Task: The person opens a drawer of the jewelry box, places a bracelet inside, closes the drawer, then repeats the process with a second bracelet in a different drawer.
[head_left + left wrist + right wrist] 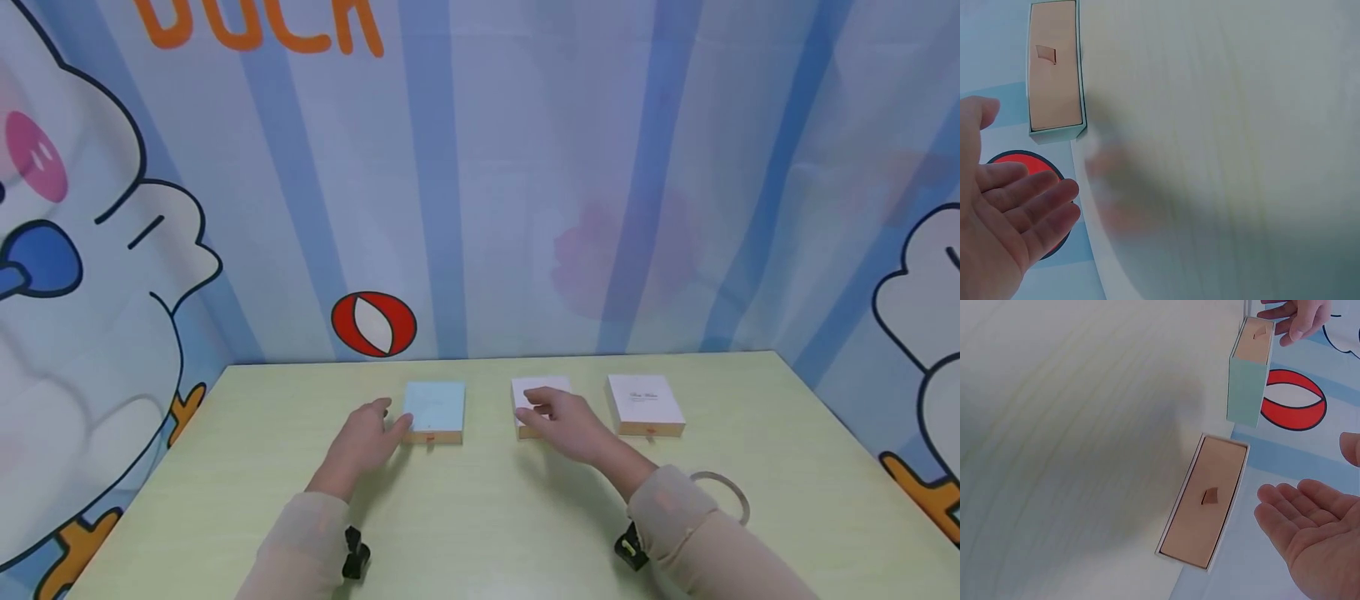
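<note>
A light blue box (437, 404) with a tan drawer front and small pull tab lies on the table. My left hand (363, 446) is at its left side, thumb by the near left corner, fingers loosely bent. In the left wrist view the left hand (1019, 212) shows spread from the thumb, with nothing in the palm. Over the middle white box (553, 383) hovers my right hand (566, 425), hiding part of its top. The right wrist view shows that box's tan drawer front (1207, 500) and the right hand (1316, 525) beside it, palm bare.
A second white box (647, 402) with small print on its lid lies to the right. Behind the pale table (480, 517) hangs a blue striped backdrop (517, 167) with cartoon figures. A thin pale loop (731, 487) shows by the right sleeve (675, 508).
</note>
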`<state>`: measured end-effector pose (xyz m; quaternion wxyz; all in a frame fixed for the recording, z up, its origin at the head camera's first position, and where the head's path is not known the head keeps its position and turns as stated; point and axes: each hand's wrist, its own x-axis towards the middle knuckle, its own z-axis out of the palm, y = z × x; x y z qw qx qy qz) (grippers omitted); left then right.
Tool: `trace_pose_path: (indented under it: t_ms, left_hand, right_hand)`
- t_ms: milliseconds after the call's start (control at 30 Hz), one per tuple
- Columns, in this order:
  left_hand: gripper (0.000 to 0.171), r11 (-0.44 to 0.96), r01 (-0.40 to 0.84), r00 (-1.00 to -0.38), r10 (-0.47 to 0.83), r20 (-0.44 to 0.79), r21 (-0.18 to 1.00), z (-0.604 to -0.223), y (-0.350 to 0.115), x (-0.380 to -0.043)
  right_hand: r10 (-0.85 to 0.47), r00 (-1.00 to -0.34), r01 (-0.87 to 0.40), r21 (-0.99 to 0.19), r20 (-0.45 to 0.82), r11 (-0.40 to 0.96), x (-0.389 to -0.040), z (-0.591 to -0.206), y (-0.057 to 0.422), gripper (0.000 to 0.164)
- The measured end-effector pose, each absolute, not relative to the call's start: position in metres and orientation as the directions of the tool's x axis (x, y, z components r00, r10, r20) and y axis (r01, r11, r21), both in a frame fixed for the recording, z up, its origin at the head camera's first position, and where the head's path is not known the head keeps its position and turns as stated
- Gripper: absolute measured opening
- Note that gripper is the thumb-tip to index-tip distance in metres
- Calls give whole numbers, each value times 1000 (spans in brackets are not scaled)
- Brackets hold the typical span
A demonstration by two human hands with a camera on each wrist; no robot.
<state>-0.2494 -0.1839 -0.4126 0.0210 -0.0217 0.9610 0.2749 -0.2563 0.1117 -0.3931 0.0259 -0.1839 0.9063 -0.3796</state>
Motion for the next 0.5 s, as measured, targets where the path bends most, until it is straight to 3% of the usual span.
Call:
trace_pose_path:
  t_ms: [500]
  left_hand:
    - [60, 830, -42, -998, -12, -56, 557, -419, -184, -251]
  right_hand:
    - [-355, -931, -301, -727, 84, 617, -253, -397, 86, 46]
